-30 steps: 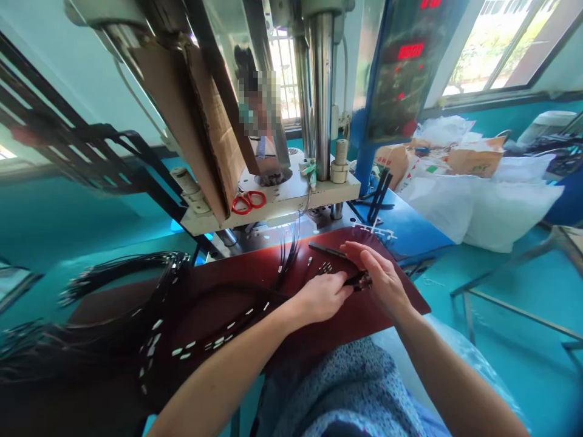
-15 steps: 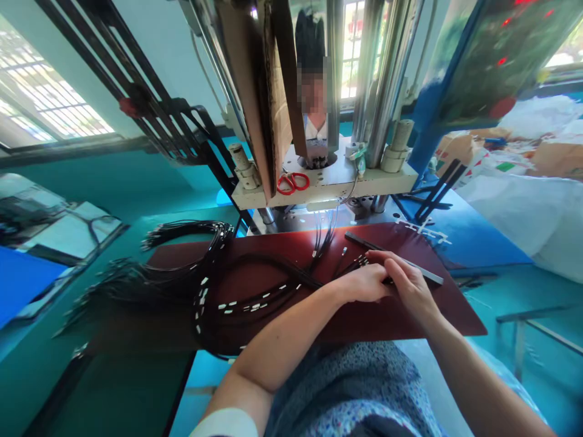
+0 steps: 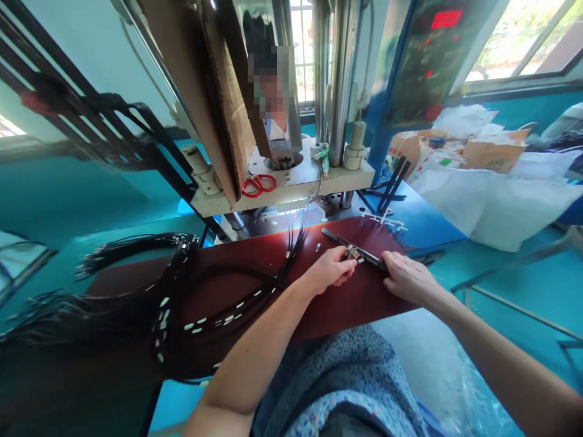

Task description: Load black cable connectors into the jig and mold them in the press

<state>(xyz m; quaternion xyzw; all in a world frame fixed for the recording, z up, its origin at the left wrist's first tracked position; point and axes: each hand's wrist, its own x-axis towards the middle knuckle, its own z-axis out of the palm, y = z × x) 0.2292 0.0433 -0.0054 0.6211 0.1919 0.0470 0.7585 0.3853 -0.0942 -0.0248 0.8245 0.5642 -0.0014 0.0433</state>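
My left hand [image 3: 328, 268] is closed in a pinch on the metal ends of thin black cables [image 3: 351, 253] and presses them against a long dark bar [image 3: 353, 247] lying on the dark red work board [image 3: 346, 303]. My right hand [image 3: 407, 277] is closed around the near end of that bar. A thick bundle of black cables with white tags [image 3: 200, 315] runs from my left hand across the board to the left. Several cable ends hang at the press's front edge [image 3: 296, 240].
A press machine with a cream plate [image 3: 291, 188] stands right behind the board; red scissors [image 3: 257, 184] lie on it. A person sits behind the machine. White bags [image 3: 492, 200] and cardboard lie to the right, and a red digital display [image 3: 444, 19] shows above.
My hands have drawn apart: the right has slid to the bar's near end, the left has gone up against the bar with the cable ends. The camera has swung back to the right.
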